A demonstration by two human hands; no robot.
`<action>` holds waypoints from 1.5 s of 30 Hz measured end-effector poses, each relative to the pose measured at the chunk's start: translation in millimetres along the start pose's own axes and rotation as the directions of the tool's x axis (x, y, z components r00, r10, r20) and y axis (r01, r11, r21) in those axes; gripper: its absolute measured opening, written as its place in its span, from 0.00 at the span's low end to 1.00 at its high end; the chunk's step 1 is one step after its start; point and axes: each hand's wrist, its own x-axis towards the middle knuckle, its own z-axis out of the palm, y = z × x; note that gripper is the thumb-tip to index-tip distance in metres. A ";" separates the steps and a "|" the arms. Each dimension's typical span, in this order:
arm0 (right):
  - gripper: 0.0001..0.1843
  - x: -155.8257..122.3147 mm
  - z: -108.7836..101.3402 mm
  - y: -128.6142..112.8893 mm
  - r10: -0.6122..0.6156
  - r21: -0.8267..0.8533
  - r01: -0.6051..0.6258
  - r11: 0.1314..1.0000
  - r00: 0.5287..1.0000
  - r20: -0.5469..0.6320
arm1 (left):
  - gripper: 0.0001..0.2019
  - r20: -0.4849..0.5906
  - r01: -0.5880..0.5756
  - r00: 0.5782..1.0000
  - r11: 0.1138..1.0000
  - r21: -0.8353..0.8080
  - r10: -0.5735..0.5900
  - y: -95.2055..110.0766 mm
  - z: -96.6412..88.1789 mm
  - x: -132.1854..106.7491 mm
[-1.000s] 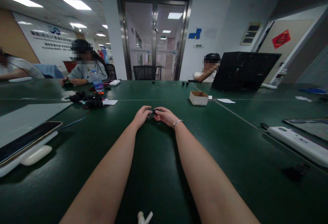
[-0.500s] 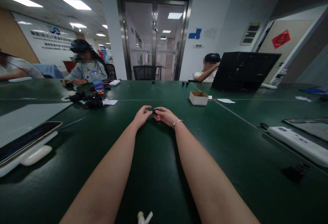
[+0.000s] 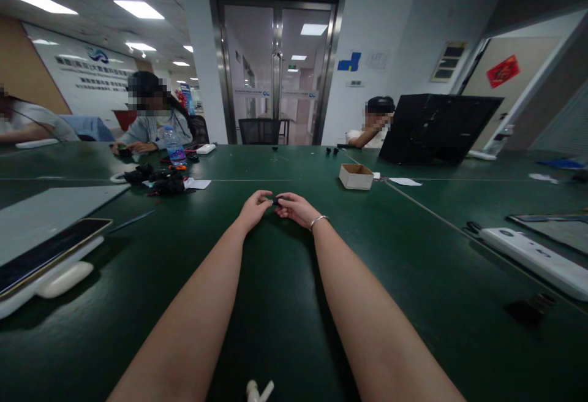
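Both my arms reach forward over a dark green table (image 3: 275, 304). My left hand (image 3: 253, 207) and my right hand (image 3: 296, 207) meet at the table's middle, fingers pinched together on a small black part (image 3: 277, 200) held between them. A thin bracelet (image 3: 318, 220) circles my right wrist. The part is too small to make out in detail.
A small cardboard box (image 3: 356, 176) sits beyond my hands. A pile of black parts (image 3: 158, 179) and a water bottle (image 3: 174, 145) lie far left. A phone on a white device (image 3: 48, 255) is near left, a white device (image 3: 533, 254) right. Three people sit at the far side.
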 end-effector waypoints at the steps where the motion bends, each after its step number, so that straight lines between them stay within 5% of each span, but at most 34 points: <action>1: 0.07 0.3 -0.4 0.2 0.000 -0.001 0.000 1.000 1.000 0.004 | 0.15 0.018 -0.001 1.000 1.000 -0.016 0.002 0.0 0.0 0.1; 45: 0.07 1.0 0.2 0.1 0.008 -0.006 -0.008 1.000 1.000 -0.004 | 0.14 0.053 0.038 0.998 0.999 -0.024 -0.037 8.1 -0.9 -2.2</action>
